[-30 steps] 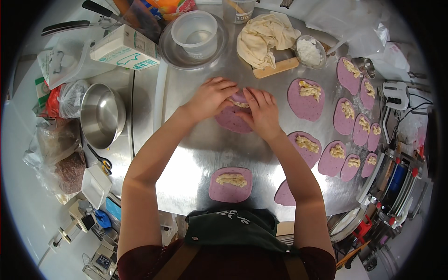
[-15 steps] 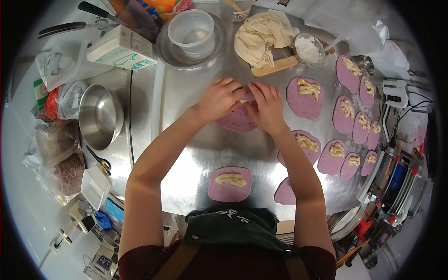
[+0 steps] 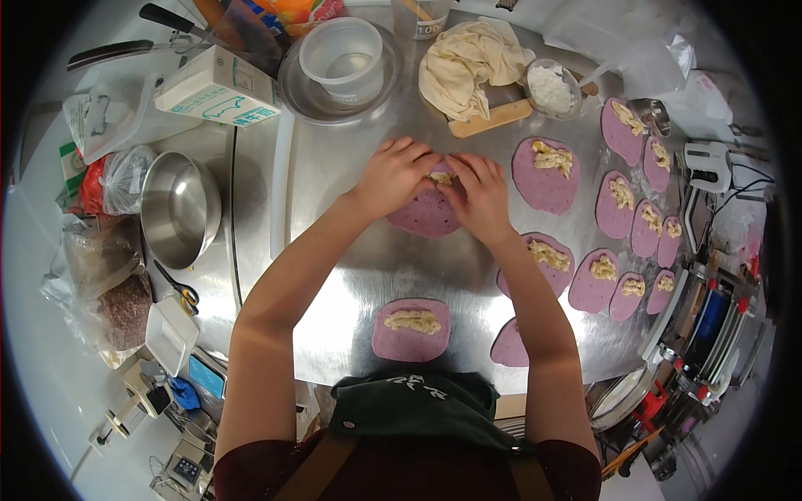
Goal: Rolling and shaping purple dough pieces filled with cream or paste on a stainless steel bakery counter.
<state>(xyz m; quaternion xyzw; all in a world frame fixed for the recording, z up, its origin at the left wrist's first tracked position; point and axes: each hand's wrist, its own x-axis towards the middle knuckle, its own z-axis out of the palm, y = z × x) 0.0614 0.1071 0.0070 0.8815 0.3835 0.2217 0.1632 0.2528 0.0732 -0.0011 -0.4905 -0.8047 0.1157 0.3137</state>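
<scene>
A flattened purple dough piece (image 3: 424, 215) lies on the steel table, with pale yellow filling (image 3: 440, 177) showing near its far edge. My left hand (image 3: 399, 177) grips the dough's far left edge, fingers bent and thumb close to the filling. On the far right edge, my right hand (image 3: 476, 194) has its fingers curled over the dough and its thumb beside the filling. The fingertips of both hands nearly meet and hide part of the far edge. Closer to my body lies another dough piece (image 3: 384, 340) topped with a strip of filling.
Several filled dough pieces (image 3: 535, 188) lie on the right. Beyond my hands are a cream cloth (image 3: 451, 71) on a wooden board (image 3: 493, 118), a bowl of white powder (image 3: 552, 90) and a plastic tub (image 3: 313, 63). Left are a steel bowl (image 3: 153, 209), scissors (image 3: 185, 292) and a carton (image 3: 192, 93).
Both hands keep their hold at the dough's far edge with only slight finger movement. More of the yellow filling shows between my thumbs now.
</scene>
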